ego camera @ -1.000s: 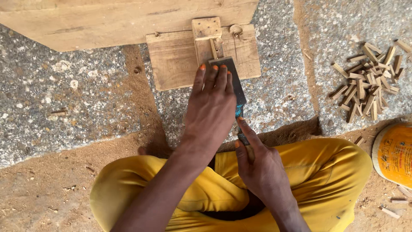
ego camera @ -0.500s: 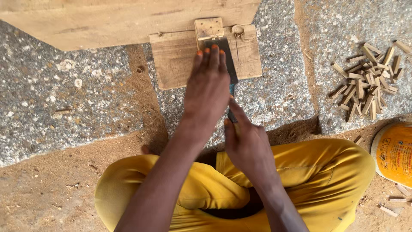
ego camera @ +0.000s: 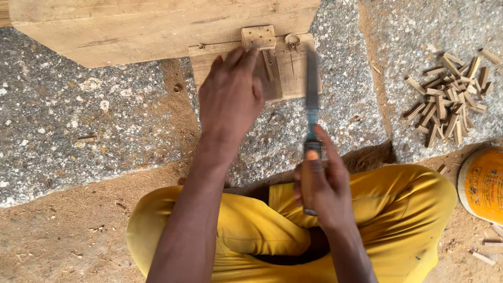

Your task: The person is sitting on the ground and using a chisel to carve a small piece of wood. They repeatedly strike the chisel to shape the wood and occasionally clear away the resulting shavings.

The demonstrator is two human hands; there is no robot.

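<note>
My left hand (ego camera: pixel 230 94) reaches forward with its fingertips on a small wooden piece at the wooden board (ego camera: pixel 285 65), just below a little square block (ego camera: pixel 258 37); whether it grips that piece is hidden. My right hand (ego camera: pixel 319 183) grips the handle of a flat blade tool (ego camera: pixel 312 89) with a blue collar, its blade edge-on and pointing away from me beside the board's right part. The blade stands clear of my left hand, to its right.
A large plank (ego camera: pixel 157 26) lies along the top edge on the speckled stone slab (ego camera: pixel 78 115). A heap of several short wooden pegs (ego camera: pixel 450 99) lies at the right. An orange-lidded tub (ego camera: pixel 482 183) sits at the right edge. Sawdust covers the ground around my yellow trousers.
My left hand has come off the blade and shifted left onto the board. My right hand has swung the tool to the right and turned its blade edge-on.
</note>
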